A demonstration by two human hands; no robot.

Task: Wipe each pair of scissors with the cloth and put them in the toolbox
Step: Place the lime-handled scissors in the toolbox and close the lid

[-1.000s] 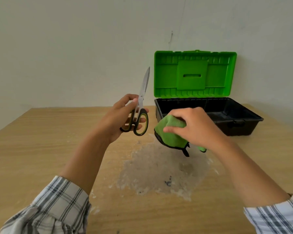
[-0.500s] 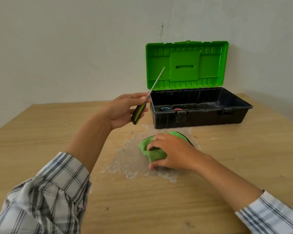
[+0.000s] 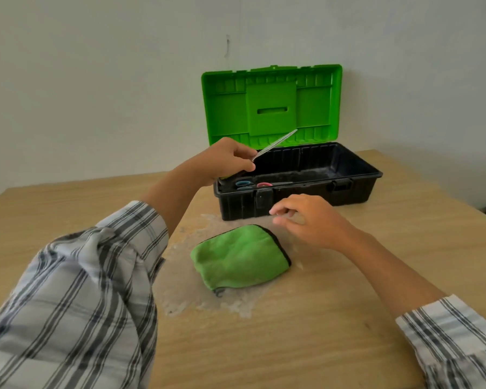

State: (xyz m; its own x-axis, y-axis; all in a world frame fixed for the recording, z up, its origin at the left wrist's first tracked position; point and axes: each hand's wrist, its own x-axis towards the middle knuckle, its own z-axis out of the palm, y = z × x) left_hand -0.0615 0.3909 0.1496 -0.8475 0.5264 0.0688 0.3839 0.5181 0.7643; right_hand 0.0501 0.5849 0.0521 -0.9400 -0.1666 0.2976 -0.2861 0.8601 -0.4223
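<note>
Now, with fingers (image 3: 244,165) of the left hand (image 3: 224,159) curled round the scissors (image 3: 277,141) over the near-left corner of the open toolbox (image 3: 358,175), the right hand (image 3: 312,220), loose and empty, has dropped the cloth (image 3: 240,258) on the counter (image 3: 320,332), so wiping looks done and only the placing remains.

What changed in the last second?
The left hand carried the scissors forward, over the left end of the toolbox, blades tipped from upright to slanting right. The right hand set the cloth down on the table, let go, and now hangs open just beyond it. Unchanged: the left hand's grip, the lid open, other scissors inside the box.
</note>
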